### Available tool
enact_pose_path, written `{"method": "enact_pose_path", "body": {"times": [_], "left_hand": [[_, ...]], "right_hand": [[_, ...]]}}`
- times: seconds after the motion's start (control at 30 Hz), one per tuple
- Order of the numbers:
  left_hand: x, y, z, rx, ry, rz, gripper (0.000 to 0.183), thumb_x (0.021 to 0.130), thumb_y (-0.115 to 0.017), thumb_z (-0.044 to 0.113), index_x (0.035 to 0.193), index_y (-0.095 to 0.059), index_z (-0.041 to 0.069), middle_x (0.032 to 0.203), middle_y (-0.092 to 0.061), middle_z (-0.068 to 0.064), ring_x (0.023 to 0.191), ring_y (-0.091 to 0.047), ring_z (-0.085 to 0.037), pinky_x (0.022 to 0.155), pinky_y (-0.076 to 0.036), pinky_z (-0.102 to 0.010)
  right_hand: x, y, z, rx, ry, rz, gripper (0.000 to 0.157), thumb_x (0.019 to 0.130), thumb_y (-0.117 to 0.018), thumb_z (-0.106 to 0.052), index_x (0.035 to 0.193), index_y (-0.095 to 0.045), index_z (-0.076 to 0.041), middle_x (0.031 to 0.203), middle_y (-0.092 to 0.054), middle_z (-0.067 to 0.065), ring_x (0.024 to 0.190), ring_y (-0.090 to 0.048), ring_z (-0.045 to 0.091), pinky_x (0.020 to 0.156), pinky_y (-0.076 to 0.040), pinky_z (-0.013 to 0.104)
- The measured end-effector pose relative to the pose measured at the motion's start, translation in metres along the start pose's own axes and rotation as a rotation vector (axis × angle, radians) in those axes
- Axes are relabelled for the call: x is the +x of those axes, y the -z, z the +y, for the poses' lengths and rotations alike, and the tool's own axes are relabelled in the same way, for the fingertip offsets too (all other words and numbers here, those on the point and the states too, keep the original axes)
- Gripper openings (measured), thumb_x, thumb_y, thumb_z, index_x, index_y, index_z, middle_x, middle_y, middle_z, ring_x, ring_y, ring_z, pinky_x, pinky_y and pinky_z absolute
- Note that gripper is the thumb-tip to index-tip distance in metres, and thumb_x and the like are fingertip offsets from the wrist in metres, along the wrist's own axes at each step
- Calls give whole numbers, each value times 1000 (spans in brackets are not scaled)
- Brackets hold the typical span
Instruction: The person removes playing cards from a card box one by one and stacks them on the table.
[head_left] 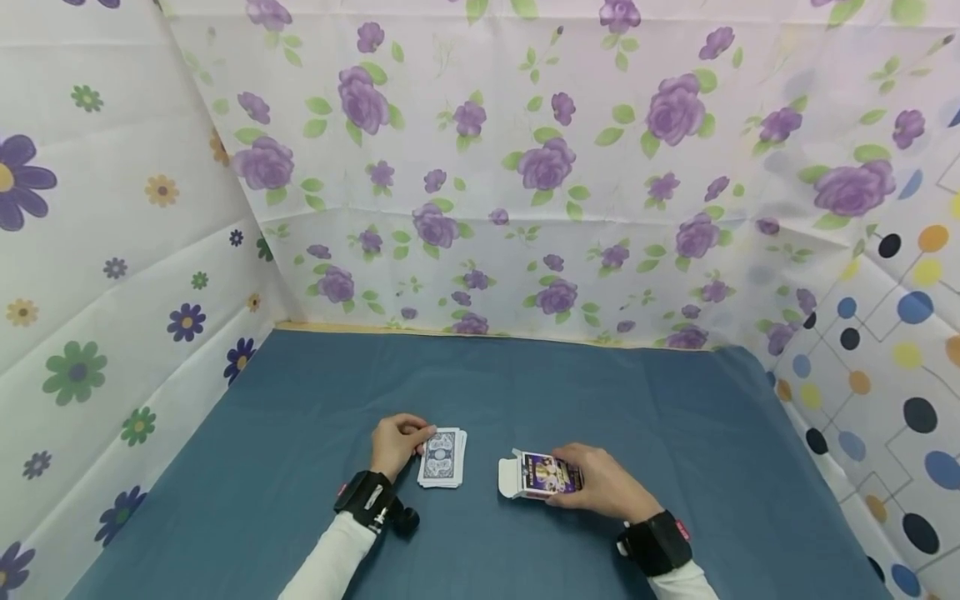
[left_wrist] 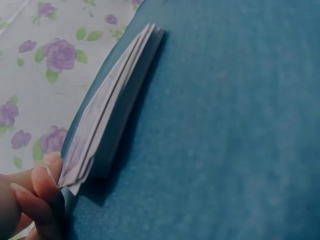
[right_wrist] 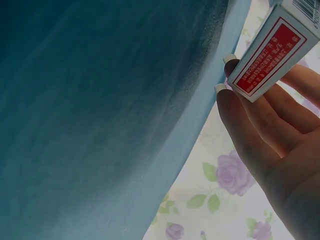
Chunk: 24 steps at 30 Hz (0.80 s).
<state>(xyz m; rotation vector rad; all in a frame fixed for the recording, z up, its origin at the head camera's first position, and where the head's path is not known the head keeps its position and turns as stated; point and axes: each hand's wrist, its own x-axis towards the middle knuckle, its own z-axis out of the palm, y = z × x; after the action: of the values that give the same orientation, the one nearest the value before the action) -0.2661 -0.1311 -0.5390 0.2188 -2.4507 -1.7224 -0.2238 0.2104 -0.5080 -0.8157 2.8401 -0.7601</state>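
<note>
A deck of playing cards (head_left: 440, 458) with blue patterned backs facing up is near the middle of the table. My left hand (head_left: 397, 443) pinches its upper left corner between thumb and fingers. In the left wrist view, the edges of the cards (left_wrist: 107, 107) look slightly uneven, and a dark shadow falls beside them. To the right, my right hand (head_left: 600, 482) grips a card box (head_left: 546, 475) with a dark, colourful front. The box's white end flap (head_left: 509, 478) stands out toward the deck. A red panel with white writing shows on the box's side (right_wrist: 270, 57) in the right wrist view.
A blue cloth (head_left: 480, 383) covers the table. Behind it hangs a white curtain with purple flowers (head_left: 546, 165). Patterned sheets close off the left side (head_left: 135, 267) and the right side (head_left: 892, 417). Both wrists carry black straps with cameras.
</note>
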Motion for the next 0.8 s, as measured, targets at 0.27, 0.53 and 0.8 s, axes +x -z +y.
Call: {"method": "enact_pose_path", "body": {"times": [0.27,0.53,0.8], "left_hand": [[-2,4,6,26,4,-8,17,85,-75,13,95,-70,1,69,-66,-14,50,-54,-13,49,-42,-24],[-35,-9,44,77,-126,-285,19,93,-65,19,100,-71,1,77,-66,-19,57,-58,-18,52,-43,-26],[-72,-43,72,66,-207,-602,17,94,-64,17,90,-71,2,68,-66,-20,47,-53,-11,45,-42,-24]], "right_hand": [[0,3,-2,-9,13,6,72,77,-74,-57,128,-61,-8,123,-64,7,110,-62,22,90,-50,43],[-2,7,-9,-23,8,12,69,77,-76,-54,128,-62,-9,122,-65,6,109,-62,20,89,-50,43],[-1,11,-23,-30,50,37,68,79,-73,-56,129,-61,-11,122,-64,5,104,-63,17,81,-51,35]]}}
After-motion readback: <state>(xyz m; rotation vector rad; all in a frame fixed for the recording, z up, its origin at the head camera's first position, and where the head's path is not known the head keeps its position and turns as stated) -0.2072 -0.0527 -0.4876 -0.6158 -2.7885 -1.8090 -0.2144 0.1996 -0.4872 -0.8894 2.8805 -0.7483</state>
